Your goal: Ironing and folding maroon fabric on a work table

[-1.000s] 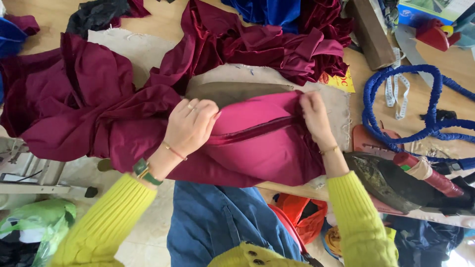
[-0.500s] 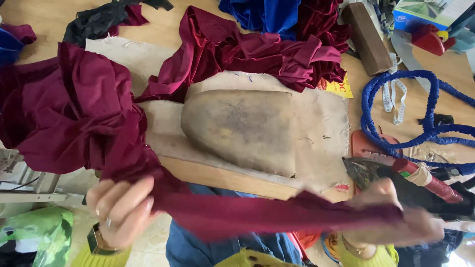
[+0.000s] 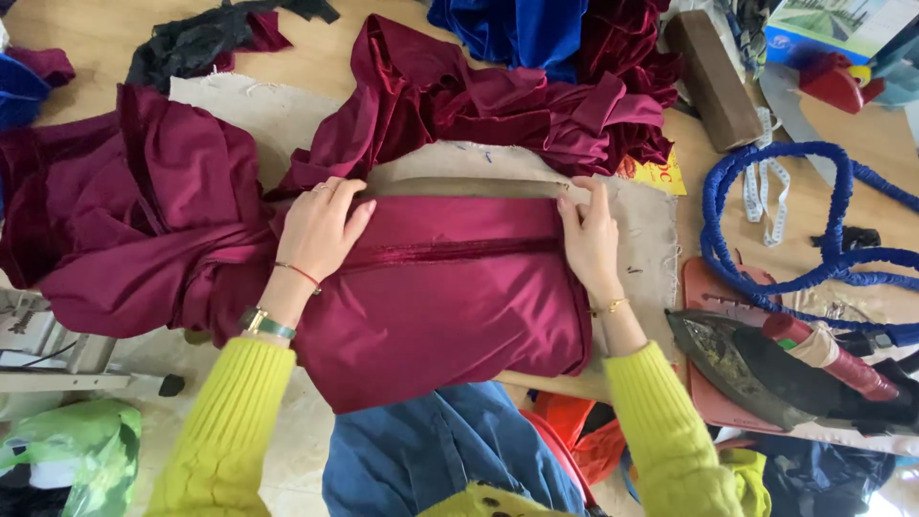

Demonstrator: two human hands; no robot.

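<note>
I see the table (image 3: 115, 38) crowded with cloth, and spread across its middle, directly under both hands, lies the maroon fabric (image 3: 450, 306), draped over a padded pressing form (image 3: 459, 187) whose brown upper edge shows just beyond the fingertips. My judgement is that the laying-out is mostly done: the panel between the hands lies flat with a raised seam (image 3: 450, 252) running straight from one hand to the other, while the rest of the same cloth is bunched in loose folds to the left of the left hand and has not been smoothed. More crumpled maroon velvet (image 3: 517, 105) sits beyond the fingers, with blue cloth above it. To the right of the right hand a dark iron (image 3: 766, 369) rests on its reddish pad, untouched and apart from the hand, and a coiled blue cord (image 3: 814, 249) loops just past it. The left hand (image 3: 321, 230) lies palm down on the fabric's upper left corner, fingers (image 3: 349, 206) loosely spread and pressing, gripping nothing. The right hand (image 3: 589, 239) is likewise flat and released, its fingers extended along the fabric's right edge.
</note>
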